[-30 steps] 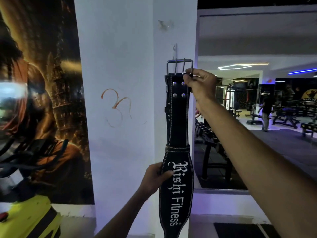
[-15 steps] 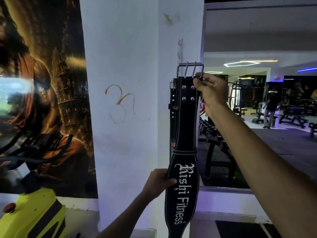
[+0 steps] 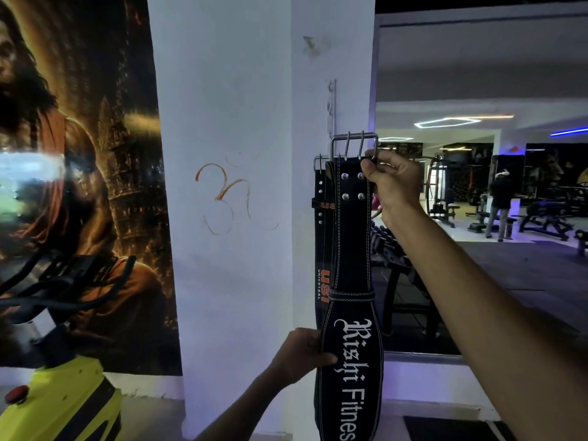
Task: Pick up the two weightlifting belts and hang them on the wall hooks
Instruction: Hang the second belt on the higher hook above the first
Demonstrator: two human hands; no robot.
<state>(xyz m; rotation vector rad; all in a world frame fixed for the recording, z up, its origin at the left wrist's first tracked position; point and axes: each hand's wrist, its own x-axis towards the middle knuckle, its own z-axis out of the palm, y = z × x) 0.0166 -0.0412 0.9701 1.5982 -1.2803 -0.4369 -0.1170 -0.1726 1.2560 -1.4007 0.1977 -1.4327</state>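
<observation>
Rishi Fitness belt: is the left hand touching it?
Touching. The head view shows the left hand with its fingers lying across the left edge of the Rishi Fitness belt.

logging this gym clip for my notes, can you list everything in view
black leather weightlifting belt with white lettering: 1, black, held up against the pillar
second black belt with orange lettering: 1, black, against the pillar, behind the first
metal wall hook strip: 1, silver, on the pillar above the belts
white pillar: 1, white, centre
wall poster: 1, dark and orange, left
yellow exercise bike: 1, yellow and black, lower left
left hand: holds the front belt's wide part
right hand: holds its buckle end
</observation>
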